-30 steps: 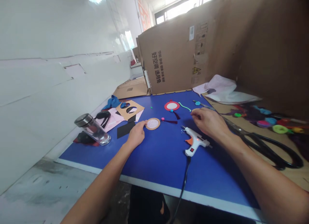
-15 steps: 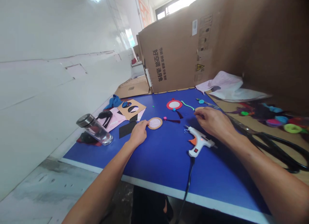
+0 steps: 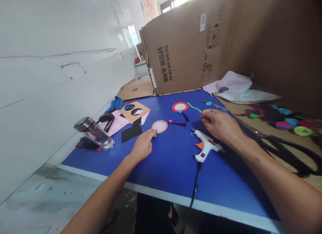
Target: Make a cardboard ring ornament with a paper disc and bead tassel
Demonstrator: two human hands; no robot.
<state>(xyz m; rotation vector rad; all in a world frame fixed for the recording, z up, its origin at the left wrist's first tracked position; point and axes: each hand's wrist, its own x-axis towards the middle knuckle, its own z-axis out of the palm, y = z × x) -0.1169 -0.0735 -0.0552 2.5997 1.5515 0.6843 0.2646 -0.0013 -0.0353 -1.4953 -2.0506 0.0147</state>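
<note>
While the left hand (image 3: pixel 144 145), half-curled, touched the tan-rimmed disc (image 3: pixel 160 127) left of the glue gun (image 3: pixel 207 145), the right hand (image 3: pixel 220 126) was bunched beyond the gun, grips unclear; brushing the likely hot nozzle (image 3: pixel 193 130) risked burns.

2 hands (image 3: pixel 143 146) (image 3: pixel 222 126) palm-down, apart | left fingers (image 3: pixel 152 133) pointing forward | right fingers (image 3: pixel 206 115) curled

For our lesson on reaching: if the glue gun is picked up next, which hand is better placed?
Probably the right hand: it is nearer the glue gun, while the left hand is farther off, its fingers at the tan-rimmed disc. The right has a tan piece at its fingers, though.
</note>
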